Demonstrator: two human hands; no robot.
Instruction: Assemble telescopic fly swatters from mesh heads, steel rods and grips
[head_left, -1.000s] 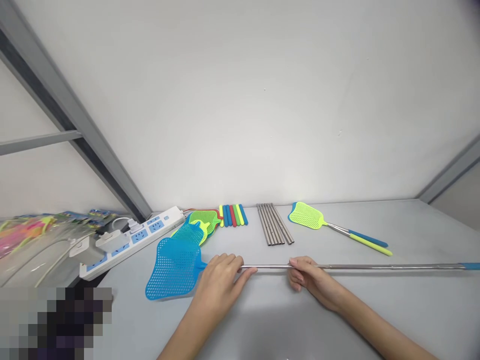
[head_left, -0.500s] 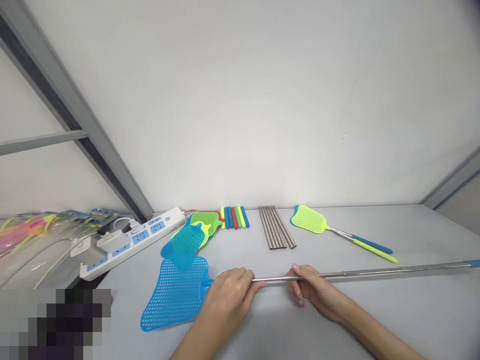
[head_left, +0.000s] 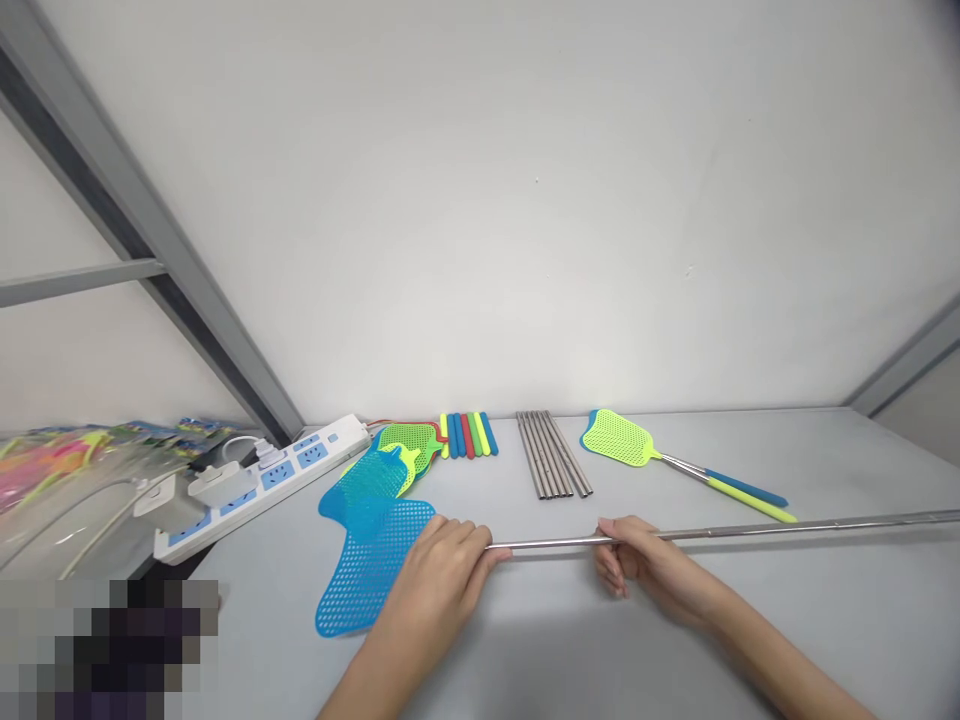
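A blue fly swatter [head_left: 367, 570] with a long extended metal rod lies across both hands above the table's front part. My left hand [head_left: 454, 565] is wrapped round the rod close to the perforated head, hiding the joint between them. Farther along, my right hand [head_left: 634, 555] has thumb and fingers closed on the rod, which runs on past the right edge of view. Behind the head lies a pile of loose swatter heads [head_left: 375, 475] in blue, yellow, green and red.
Coloured handle grips [head_left: 469, 435] and several metal rods [head_left: 551, 455] lie in rows near the wall. Two swatters with handles, the upper one yellow [head_left: 619, 438], rest at right. A white power strip [head_left: 262, 485] with plugs and plastic-wrapped items [head_left: 67, 480] are at left.
Both hands have moved slightly right and up with the swatter. Its head has shifted right, and the blue handle end has left the view at right.
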